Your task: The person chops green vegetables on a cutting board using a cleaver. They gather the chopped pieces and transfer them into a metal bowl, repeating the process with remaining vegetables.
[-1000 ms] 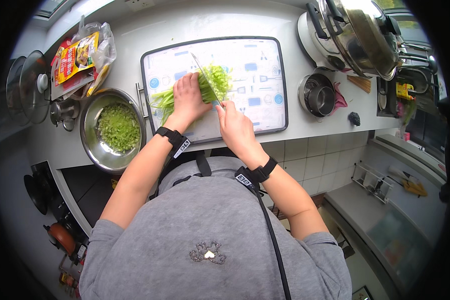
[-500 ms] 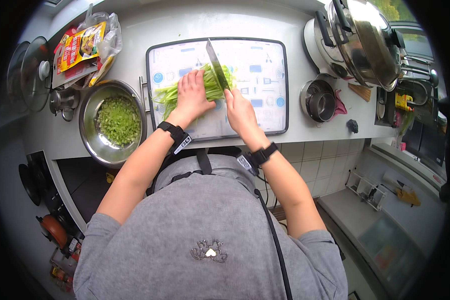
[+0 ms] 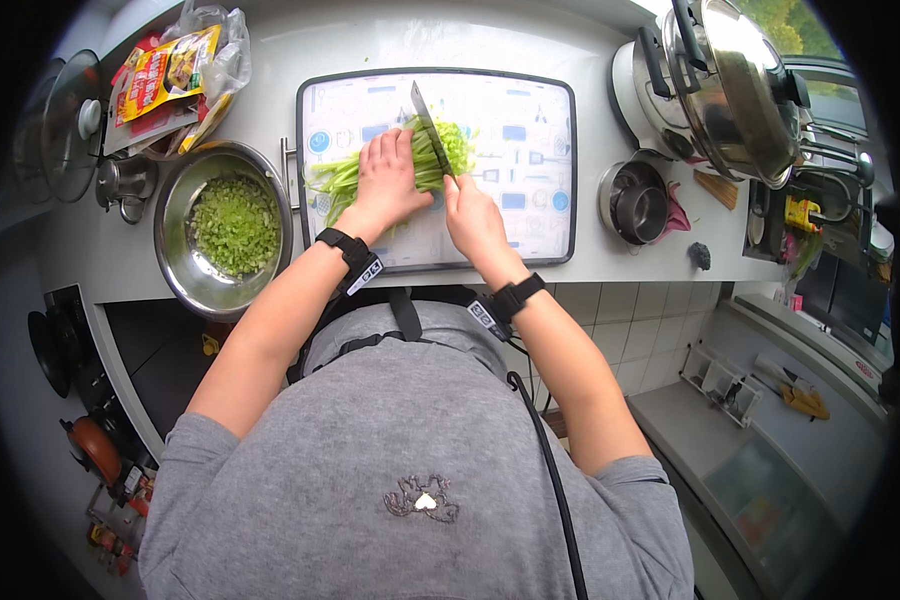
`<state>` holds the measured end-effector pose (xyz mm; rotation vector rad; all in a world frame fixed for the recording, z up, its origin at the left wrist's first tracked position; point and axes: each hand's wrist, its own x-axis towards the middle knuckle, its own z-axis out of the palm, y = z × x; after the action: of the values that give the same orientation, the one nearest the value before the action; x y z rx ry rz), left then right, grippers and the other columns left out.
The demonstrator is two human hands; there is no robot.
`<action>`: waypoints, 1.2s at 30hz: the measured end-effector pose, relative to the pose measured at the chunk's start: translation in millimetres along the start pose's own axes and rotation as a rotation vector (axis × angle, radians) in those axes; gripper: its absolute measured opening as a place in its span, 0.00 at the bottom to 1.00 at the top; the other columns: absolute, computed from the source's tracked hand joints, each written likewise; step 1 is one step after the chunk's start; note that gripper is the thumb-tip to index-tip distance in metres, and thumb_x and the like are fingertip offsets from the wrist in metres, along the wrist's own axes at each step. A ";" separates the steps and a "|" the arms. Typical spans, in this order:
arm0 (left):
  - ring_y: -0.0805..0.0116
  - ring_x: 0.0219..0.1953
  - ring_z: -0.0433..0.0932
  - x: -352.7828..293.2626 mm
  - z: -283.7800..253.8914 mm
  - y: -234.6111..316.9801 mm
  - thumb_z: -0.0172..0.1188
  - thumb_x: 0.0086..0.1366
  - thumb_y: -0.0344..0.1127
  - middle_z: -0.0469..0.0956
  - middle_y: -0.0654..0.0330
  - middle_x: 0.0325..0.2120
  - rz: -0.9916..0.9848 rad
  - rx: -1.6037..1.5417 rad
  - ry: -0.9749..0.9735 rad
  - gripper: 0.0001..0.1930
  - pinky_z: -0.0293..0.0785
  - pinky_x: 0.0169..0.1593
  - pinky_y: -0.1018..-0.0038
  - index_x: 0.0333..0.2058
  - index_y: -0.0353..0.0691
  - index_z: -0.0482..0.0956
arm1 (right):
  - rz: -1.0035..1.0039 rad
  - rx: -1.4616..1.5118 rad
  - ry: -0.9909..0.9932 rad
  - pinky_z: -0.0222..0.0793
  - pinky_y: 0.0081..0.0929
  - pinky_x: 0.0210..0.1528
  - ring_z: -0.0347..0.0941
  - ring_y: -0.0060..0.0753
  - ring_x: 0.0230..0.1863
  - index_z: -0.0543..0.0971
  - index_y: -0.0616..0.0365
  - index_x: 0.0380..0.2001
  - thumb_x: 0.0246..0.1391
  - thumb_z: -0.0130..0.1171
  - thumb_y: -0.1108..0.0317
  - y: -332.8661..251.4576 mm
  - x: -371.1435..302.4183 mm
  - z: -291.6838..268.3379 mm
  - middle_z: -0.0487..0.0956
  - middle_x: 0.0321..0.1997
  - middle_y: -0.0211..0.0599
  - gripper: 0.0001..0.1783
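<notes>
My right hand (image 3: 478, 218) is closed round the handle of a kitchen knife (image 3: 431, 132), whose blade points away from me and slants a little left. The blade crosses a bunch of thin green celery stalks (image 3: 338, 183). Left of the blade, my left hand (image 3: 386, 182) lies over the bunch, fingers together, holding it down; the fingertips are close to the knife. Short cut celery pieces (image 3: 459, 146) lie against the blade's right side. All this rests on a white patterned cutting board (image 3: 518, 232) with a dark rim.
A steel bowl (image 3: 170, 262) of chopped celery (image 3: 235, 225) stands left of the board. Behind it are a small metal pot (image 3: 125, 183), food packets (image 3: 168, 75) and a glass lid (image 3: 70, 125). At right are nested steel bowls (image 3: 638, 207) and a large lidded steamer (image 3: 735, 95).
The knife has shifted slightly left and its blade now shows narrower, more edge-on. My left hand still lies on the stalks. The whole view has moved a little.
</notes>
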<state>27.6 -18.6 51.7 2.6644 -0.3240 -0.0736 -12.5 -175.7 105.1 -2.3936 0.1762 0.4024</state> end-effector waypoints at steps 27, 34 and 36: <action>0.52 0.61 0.64 -2.0 -1.2 0.3 0.76 0.38 0.46 0.66 0.50 0.56 -0.001 0.038 0.033 0.52 0.57 0.67 0.58 0.61 0.35 0.61 | 0.004 0.003 -0.043 0.69 0.61 0.36 0.74 0.74 0.34 0.72 0.63 0.35 0.72 0.44 0.53 -21.7 -34.5 -35.9 0.78 0.28 0.66 0.22; 0.49 0.63 0.63 -1.7 1.6 -2.2 0.74 0.40 0.45 0.66 0.47 0.57 0.013 -0.005 0.022 0.50 0.55 0.68 0.56 0.62 0.33 0.60 | -0.018 -0.003 -0.036 0.70 0.61 0.40 0.75 0.74 0.36 0.72 0.64 0.36 0.72 0.44 0.54 -8.5 -17.3 -17.1 0.79 0.30 0.67 0.22; 0.49 0.63 0.63 -1.6 2.7 -2.7 0.73 0.41 0.45 0.65 0.47 0.57 0.023 -0.011 0.030 0.51 0.55 0.68 0.56 0.62 0.33 0.59 | -0.026 -0.027 -0.022 0.70 0.61 0.41 0.75 0.73 0.37 0.72 0.64 0.37 0.71 0.44 0.54 -3.8 -7.5 -6.0 0.79 0.31 0.67 0.21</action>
<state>26.3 -17.0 48.0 2.6479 -0.3434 -0.0277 -17.3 -176.6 114.2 -2.4141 0.1304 0.4211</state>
